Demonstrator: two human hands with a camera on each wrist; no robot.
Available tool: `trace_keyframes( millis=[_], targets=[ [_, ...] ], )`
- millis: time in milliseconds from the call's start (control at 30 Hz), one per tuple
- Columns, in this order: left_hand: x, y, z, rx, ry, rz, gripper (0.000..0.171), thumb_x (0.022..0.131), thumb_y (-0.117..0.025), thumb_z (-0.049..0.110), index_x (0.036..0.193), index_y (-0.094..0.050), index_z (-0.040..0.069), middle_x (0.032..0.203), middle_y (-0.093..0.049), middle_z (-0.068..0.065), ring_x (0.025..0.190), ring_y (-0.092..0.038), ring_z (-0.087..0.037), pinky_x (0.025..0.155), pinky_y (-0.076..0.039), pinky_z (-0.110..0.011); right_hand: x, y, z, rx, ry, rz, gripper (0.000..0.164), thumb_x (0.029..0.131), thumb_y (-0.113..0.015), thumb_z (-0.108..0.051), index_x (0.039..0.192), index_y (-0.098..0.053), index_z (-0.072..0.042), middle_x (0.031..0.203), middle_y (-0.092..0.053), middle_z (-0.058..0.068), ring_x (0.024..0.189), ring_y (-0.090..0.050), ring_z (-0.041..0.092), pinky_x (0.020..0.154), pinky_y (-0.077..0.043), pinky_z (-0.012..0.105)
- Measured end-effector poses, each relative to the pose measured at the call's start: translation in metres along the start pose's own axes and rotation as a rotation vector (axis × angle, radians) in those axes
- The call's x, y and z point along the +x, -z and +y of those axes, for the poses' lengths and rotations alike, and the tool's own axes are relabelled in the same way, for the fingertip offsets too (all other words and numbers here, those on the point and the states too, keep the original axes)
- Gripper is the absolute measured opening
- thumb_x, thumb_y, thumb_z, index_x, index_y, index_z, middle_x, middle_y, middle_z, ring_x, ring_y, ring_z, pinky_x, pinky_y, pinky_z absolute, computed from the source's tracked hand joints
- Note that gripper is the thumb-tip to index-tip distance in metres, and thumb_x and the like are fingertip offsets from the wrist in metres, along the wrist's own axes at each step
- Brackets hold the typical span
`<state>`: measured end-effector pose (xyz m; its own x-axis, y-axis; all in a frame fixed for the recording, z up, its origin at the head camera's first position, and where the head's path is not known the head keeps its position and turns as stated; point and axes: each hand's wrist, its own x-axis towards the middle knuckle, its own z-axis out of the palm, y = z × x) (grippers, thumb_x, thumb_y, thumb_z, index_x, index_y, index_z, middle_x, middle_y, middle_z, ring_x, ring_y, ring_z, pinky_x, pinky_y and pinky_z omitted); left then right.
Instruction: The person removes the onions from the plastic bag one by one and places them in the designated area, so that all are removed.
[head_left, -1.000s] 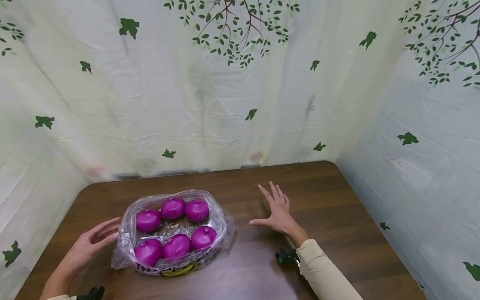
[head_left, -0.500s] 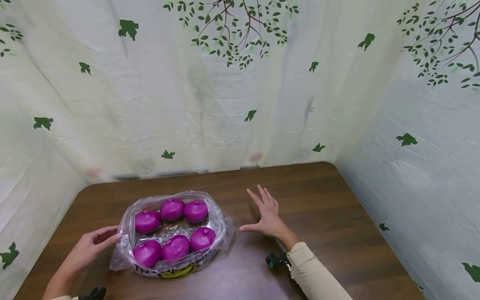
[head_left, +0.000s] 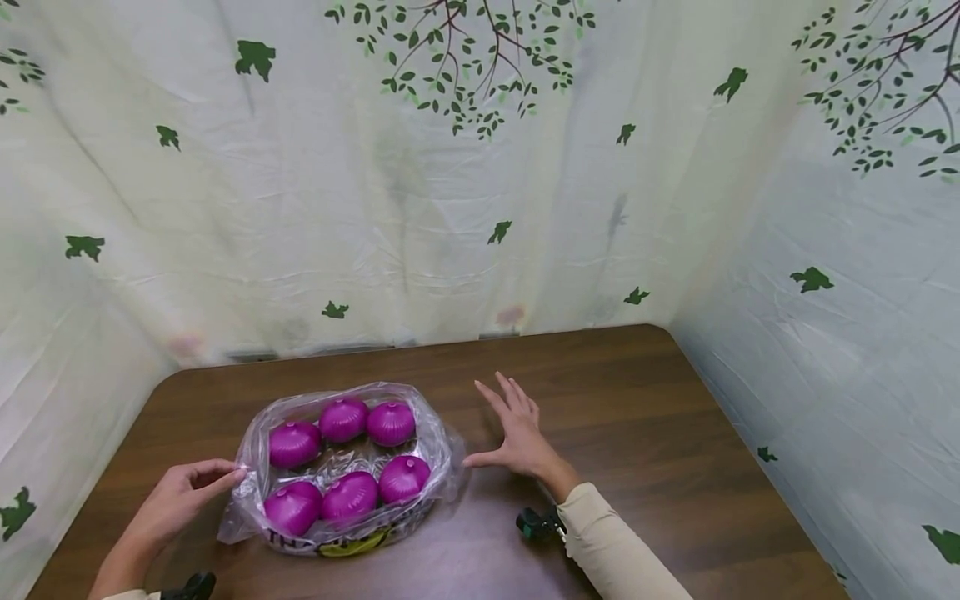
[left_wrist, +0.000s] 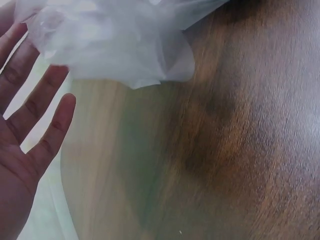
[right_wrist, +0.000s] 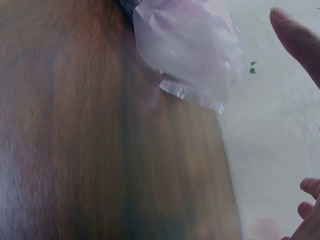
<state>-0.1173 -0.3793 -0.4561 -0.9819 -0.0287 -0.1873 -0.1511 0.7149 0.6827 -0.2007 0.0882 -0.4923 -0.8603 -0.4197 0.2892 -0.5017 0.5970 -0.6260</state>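
Several glossy purple onions (head_left: 352, 496) sit in two rows inside a clear plastic bag (head_left: 452, 467), which stands on the brown table. Black and yellow print shows low on its front side. At the bag's left edge, my left hand (head_left: 168, 504) pinches the plastic between thumb and forefinger; in the left wrist view its other fingers (left_wrist: 55, 127) are spread beside the crumpled bag (left_wrist: 115, 45). My right hand (head_left: 521, 442) is spread just right of the bag, thumb tip close to the plastic. The right wrist view shows the bag's loose end (right_wrist: 190, 55) apart from the thumb (right_wrist: 295, 40).
The wooden table (head_left: 637, 417) extends to the right and behind the bag. Pale curtains (head_left: 420, 208) printed with green leaves surround it at the back and sides. Dark wrist devices sit at both sleeves, one of them a small black camera (head_left: 536, 525).
My right hand has moved left, up to the bag's right side. My left thumb and forefinger have closed together on the bag's left edge. The onions have stayed in place.
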Motion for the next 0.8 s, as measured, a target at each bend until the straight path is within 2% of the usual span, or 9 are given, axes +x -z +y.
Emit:
trace_keyframes(
  millis=[333, 600, 800],
  targets=[
    [0.002, -0.003, 0.002, -0.015, 0.012, -0.012, 0.041, 0.095, -0.061, 0.036, 0.110, -0.069, -0.001, 0.109, -0.068, -0.012, 0.088, -0.052, 0.008, 0.075, -0.046, -0.027, 0.007, -0.003, -0.007, 0.004, 0.021, -0.052, 0.110, 0.061, -0.089, -0.047, 0.152, -0.030, -0.024, 0.158, -0.019, 0.011, 0.144, -0.014, 0.036, 0.107, -0.014, 0.065],
    [0.003, -0.001, 0.000, -0.028, 0.007, -0.012, 0.040, 0.094, -0.063, 0.034, 0.109, -0.070, -0.002, 0.106, -0.069, -0.010, 0.087, -0.053, 0.009, 0.074, -0.046, -0.022, 0.015, -0.003, -0.016, 0.053, 0.091, -0.113, 0.099, 0.067, -0.087, -0.041, 0.148, -0.037, -0.016, 0.150, -0.035, 0.012, 0.138, -0.029, 0.033, 0.106, -0.021, 0.060],
    [0.003, 0.002, -0.001, -0.014, 0.002, -0.022, 0.039, 0.094, -0.063, 0.032, 0.109, -0.071, -0.003, 0.107, -0.069, -0.011, 0.087, -0.052, 0.009, 0.077, -0.046, -0.027, 0.019, -0.008, -0.022, 0.070, 0.116, -0.157, 0.089, 0.070, -0.086, -0.038, 0.144, -0.043, -0.014, 0.145, -0.043, 0.010, 0.134, -0.036, 0.028, 0.106, -0.026, 0.054]
  ],
)
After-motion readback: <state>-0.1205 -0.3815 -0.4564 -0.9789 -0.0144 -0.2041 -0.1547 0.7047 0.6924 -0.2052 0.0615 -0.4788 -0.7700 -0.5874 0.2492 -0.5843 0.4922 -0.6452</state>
